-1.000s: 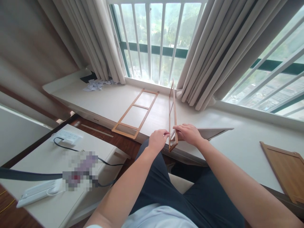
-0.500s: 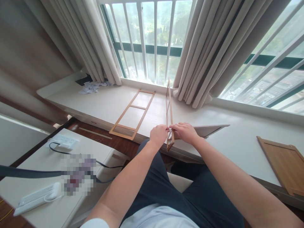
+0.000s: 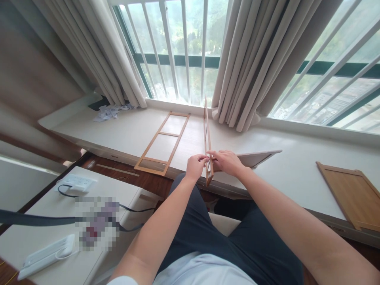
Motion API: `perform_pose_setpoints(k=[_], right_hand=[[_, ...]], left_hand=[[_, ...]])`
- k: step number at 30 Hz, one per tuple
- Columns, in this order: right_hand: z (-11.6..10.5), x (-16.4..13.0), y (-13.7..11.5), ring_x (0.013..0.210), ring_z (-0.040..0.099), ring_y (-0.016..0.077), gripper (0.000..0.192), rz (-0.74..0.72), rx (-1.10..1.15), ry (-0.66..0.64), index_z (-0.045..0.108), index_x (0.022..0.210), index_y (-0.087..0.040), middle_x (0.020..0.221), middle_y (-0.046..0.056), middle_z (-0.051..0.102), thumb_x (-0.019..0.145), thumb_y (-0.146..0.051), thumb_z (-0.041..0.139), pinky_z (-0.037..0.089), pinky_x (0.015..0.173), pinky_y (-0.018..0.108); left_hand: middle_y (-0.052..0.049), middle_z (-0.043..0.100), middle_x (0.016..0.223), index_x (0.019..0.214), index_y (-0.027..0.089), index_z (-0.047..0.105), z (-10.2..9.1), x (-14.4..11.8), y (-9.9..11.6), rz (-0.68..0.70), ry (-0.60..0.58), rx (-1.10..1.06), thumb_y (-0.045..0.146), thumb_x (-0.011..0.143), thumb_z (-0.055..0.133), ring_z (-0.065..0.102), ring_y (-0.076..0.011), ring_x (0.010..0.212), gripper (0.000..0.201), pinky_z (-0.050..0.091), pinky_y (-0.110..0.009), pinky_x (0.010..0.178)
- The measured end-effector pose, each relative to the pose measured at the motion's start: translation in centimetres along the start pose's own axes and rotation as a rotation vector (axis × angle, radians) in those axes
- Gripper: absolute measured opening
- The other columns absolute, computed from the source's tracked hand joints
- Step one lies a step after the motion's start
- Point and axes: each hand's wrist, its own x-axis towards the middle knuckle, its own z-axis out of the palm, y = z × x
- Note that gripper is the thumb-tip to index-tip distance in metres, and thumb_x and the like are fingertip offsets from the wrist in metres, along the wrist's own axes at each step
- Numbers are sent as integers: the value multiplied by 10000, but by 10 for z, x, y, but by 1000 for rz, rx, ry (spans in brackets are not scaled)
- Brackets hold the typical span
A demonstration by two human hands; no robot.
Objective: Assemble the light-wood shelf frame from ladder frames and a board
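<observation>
On the low white side table [image 3: 38, 221] at the far left lie a power strip [image 3: 75, 183], a black cable [image 3: 35, 218] and a flat white device [image 3: 46, 250], well apart from the hands. Beyond it, on the long white window ledge [image 3: 124, 132], scraps of torn paper [image 3: 108, 112] sit in the far left corner under the curtain [image 3: 118, 51]. A flat wooden ladder-shaped frame [image 3: 162, 143] lies on the ledge, its near end at the front edge; it looks set aside there, within reach of the left arm.

The left hand [image 3: 195, 167] is curled, thumb and fingertips pinched against the near end of the upright wooden frame [image 3: 206, 130], which stands on its long edge and runs from the front edge of the ledge back toward the window bars. Standing it on edge seems to bring its side face level with the panel beside it. The frame lies between the two hands, touching both.

The right hand [image 3: 226, 161] rests, fingers bent, on the corner of a thin white panel [image 3: 255, 157] that lies flat on the ledge, with its fingertips against the frame's near end. It appears to press the panel's end to the frame so the two meet squarely. Whether the pieces are already joined cannot be told.

At the far right a brown wooden board [image 3: 350, 196] lies flat near the ledge's front edge, well apart from both hands.
</observation>
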Motion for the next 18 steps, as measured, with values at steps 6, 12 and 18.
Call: perform_pose_setpoints(k=[6,12,18], right_hand=[[5,2,6,974,684,240,425,66,78,-6,482,1381,-236,1048,78,757,975,-307,585,435,819,310],[3,1,5,928,686,247,304,130,117,-17,530,1252,-213,994,86,761,990,-360,583,417,783,305],[-1,1,5,899,679,246,270,163,144,-35,546,1201,-209,976,81,758,999,-387,569,383,732,294]], left_hand=[[-22,760,799,877,194,777,4,-3,3,42,62,3,276,844,698,660,-136,630,119,531,-270,670],[-28,762,810,869,185,768,7,-6,4,43,84,41,289,845,683,653,-136,630,136,529,-275,687],[-25,756,791,868,178,769,10,-6,1,47,85,1,304,836,677,647,-134,616,158,528,-274,674]])
